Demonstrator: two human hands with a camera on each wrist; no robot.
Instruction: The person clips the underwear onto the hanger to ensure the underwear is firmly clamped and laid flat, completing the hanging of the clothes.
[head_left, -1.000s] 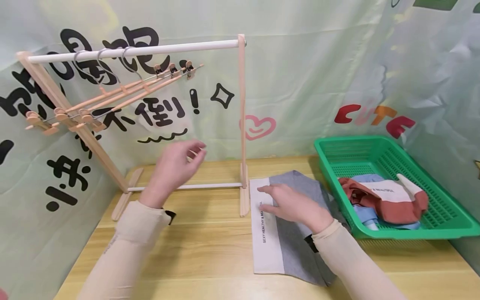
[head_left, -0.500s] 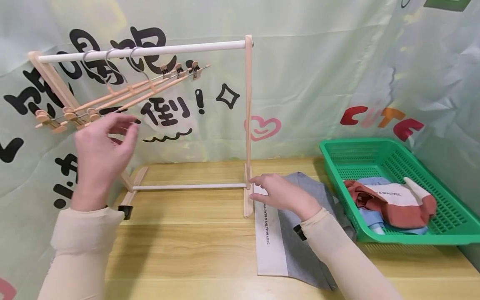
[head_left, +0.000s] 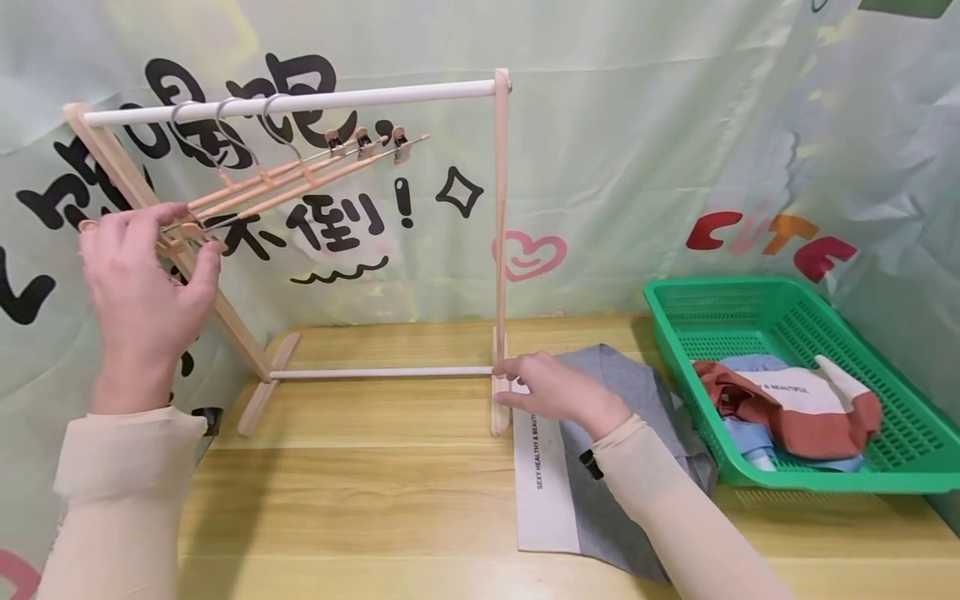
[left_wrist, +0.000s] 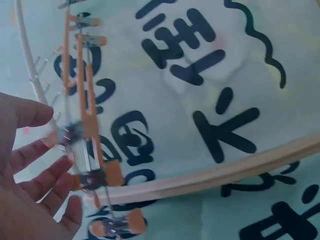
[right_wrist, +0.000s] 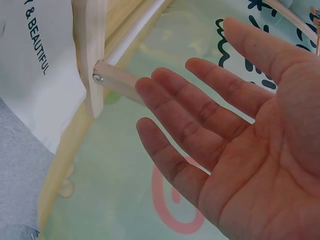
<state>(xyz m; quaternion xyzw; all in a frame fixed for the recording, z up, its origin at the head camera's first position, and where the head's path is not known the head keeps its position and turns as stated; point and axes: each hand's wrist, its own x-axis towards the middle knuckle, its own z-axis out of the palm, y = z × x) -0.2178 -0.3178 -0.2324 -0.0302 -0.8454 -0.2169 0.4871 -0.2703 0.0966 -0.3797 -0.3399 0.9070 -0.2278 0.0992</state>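
Since a second ago, the left hand [head_left: 138,292] has gone up and leftward to the clip ends of three hangers [head_left: 279,197], which hang bunched on the white rail [head_left: 405,93]. Its fingers are spread; I can't tell whether they touch a clip [left_wrist: 136,221]. The right hand [head_left: 558,387], also spread, has shifted off the gray garment's white band to beside the right post [head_left: 502,208]. I'd single out the nearest hanger, hold its bar, and lift its hook straight off, steadying that post.
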